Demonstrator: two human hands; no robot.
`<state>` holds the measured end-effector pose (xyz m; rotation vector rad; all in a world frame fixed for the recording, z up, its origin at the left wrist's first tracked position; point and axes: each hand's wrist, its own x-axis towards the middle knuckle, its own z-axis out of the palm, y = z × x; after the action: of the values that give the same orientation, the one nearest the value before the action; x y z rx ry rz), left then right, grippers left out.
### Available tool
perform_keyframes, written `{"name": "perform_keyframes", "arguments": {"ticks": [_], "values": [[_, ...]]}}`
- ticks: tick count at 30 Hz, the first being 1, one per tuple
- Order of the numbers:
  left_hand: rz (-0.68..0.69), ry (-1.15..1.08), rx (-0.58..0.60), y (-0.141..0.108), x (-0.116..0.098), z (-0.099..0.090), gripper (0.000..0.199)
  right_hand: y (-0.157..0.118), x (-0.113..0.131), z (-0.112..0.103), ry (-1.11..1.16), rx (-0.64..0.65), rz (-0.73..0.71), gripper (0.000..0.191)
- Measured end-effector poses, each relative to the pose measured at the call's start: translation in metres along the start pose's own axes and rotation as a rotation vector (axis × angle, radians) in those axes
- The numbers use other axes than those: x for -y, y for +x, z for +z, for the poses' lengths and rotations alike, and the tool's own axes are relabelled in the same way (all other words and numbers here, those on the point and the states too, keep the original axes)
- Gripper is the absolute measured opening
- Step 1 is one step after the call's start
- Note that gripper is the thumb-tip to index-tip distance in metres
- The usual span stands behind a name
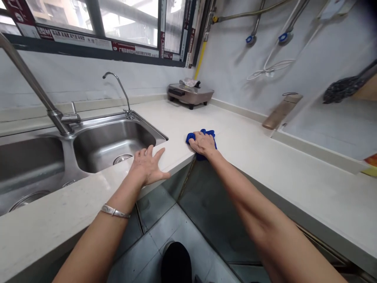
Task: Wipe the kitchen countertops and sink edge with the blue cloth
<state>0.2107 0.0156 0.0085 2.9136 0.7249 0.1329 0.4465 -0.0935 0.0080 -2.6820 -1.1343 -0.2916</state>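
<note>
My right hand presses a bunched blue cloth onto the white countertop near its inner corner, and part of the cloth hangs over the front edge. The fingers are curled round the cloth. To the left, my left hand rests on the counter's front edge beside the sink, fingers spread and holding nothing. A silver bracelet circles the left wrist. The double steel sink lies just left of that hand.
A large faucet and a thin curved tap rise behind the sink. An electric pan stands in the back corner. A brown bottle leans at the right wall. Cabinets are below the counter.
</note>
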Motion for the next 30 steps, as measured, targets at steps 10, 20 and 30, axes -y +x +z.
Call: {"name": "perform_keyframes", "arguments": {"ticks": [10,20,30], "values": [[-0.007,-0.112,-0.118,-0.001,0.006,0.007,0.129,-0.028,0.115,-0.005,0.105,0.143,-0.438,0.054],[0.135,-0.185,-0.237,0.001,0.016,0.015,0.116,-0.036,0.114,-0.005,0.177,0.212,-0.517,0.060],[-0.019,-0.052,0.093,-0.082,0.107,-0.029,0.088,-0.013,0.049,-0.004,0.168,0.131,-0.169,0.064]]}}
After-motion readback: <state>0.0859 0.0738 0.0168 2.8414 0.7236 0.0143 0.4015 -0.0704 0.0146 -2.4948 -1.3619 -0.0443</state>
